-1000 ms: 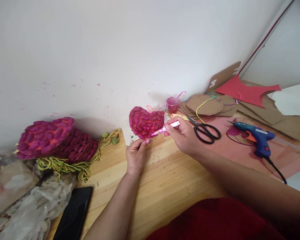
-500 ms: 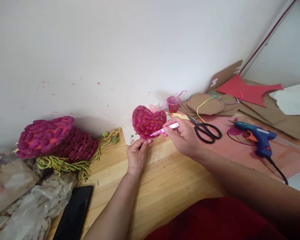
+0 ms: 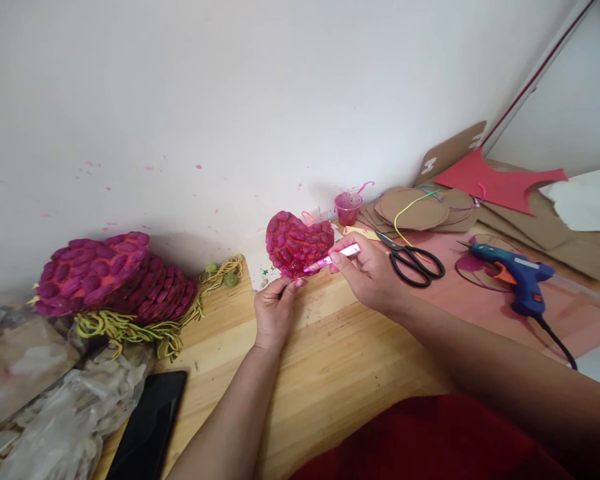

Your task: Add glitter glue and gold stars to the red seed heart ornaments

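A heart-shaped piece (image 3: 299,241), covered in bumpy magenta lumps and with an orange-pink loop at its top, is tilted up near the wall. My left hand (image 3: 275,307) pinches its lower tip between thumb and fingers. In my right hand (image 3: 363,270) is a white-handled paintbrush (image 3: 347,252), its pink-stained end touching the lower right part of the heart. The bristles are hard to make out. A small clear cup (image 3: 349,208), smeared with pink paint, stands just behind, against the wall.
Black-handled scissors (image 3: 415,263) and a blue glue gun (image 3: 523,273) lie at right, before cardboard shapes (image 3: 413,208) and red paper (image 3: 495,180). Stacked magenta pieces (image 3: 93,273) with yellow-green yarn (image 3: 125,325) stand left. Plastic bags (image 3: 70,420) and a black phone (image 3: 153,420) are nearer.
The brush end has shifted very slightly right along the heart's lower edge. Both hands keep their holds, and the heart has barely moved.
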### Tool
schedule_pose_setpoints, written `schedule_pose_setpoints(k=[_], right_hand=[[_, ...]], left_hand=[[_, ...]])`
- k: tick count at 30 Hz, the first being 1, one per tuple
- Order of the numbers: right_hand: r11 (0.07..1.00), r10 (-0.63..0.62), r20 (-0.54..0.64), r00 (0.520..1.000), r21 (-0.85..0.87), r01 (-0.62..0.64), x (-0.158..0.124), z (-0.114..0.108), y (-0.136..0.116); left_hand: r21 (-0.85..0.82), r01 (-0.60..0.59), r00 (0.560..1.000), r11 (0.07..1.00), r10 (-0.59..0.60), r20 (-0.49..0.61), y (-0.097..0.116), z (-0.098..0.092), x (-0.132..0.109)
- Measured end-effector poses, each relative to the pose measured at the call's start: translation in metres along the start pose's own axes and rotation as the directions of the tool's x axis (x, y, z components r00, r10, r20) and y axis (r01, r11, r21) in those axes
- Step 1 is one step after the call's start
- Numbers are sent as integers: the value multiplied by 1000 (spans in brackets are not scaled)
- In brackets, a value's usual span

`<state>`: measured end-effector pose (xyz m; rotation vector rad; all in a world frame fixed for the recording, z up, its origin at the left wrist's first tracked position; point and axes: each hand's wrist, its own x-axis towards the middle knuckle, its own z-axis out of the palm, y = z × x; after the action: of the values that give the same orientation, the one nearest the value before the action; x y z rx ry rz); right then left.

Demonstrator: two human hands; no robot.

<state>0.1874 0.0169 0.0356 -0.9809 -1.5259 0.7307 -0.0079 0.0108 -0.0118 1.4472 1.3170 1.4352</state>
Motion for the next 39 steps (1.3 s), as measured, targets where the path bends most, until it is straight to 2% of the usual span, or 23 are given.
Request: schedule_pose_setpoints(k=[8,12,28,39], right_hand=[[1000,-16,15,1000,17,16,-1,0,-2],[1000,22,9,1000,-13,-22,-1,-1,-1],[998,31,23,999,-61,-30,0,-2,-6],[988,-47,30,998,-144,51,-2,-1,-9]], left_hand=[[9,-4,1000,1000,4,4,-1,-1,0],[10,-5,1000,1000,5,4,-1,-1,0],[10,99,994,995,-99,43,0,0,-1],[-10,126,991,992,-125,51,-1,0,0]])
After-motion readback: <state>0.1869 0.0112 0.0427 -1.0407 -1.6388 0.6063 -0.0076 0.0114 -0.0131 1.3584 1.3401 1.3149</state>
